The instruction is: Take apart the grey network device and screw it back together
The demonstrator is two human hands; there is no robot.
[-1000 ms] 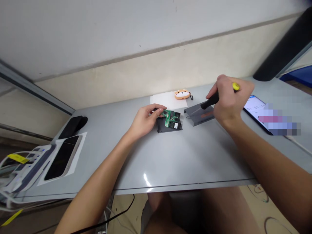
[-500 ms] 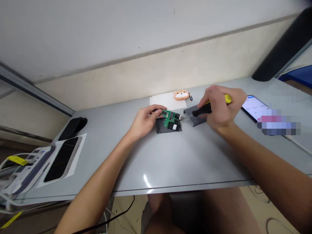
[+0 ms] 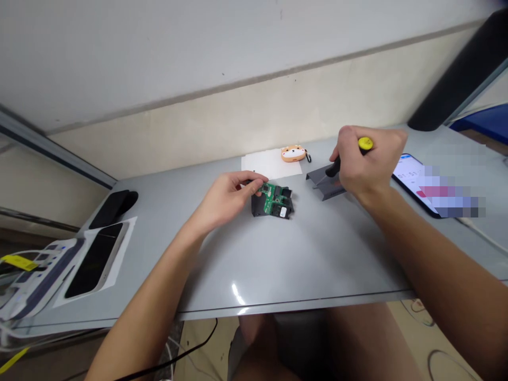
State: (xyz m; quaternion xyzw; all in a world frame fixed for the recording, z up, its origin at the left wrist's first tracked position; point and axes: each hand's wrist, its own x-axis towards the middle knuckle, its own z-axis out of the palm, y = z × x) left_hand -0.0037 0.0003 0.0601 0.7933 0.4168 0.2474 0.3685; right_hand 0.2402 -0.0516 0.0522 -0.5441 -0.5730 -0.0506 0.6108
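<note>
Half free, to my eye, a green circuit board (image 3: 270, 203) mid-frame is pinched by the left hand (image 3: 230, 202) over its black casing (image 3: 258, 207), while the right hand (image 3: 368, 161) grips a black-and-yellow screwdriver (image 3: 365, 144) by the already separate grey channelled cover (image 3: 327, 192) right of centre.

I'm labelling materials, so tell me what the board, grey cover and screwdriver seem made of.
Board: probably fibreglass laminate, with a green coating and dark components.
Grey cover: perhaps painted metal, matte and thin with folded edges; plastic is possible.
Screwdriver: handle seems plastic or rubber, black with a yellow end; thin greyish shaft, likely metal.
</note>
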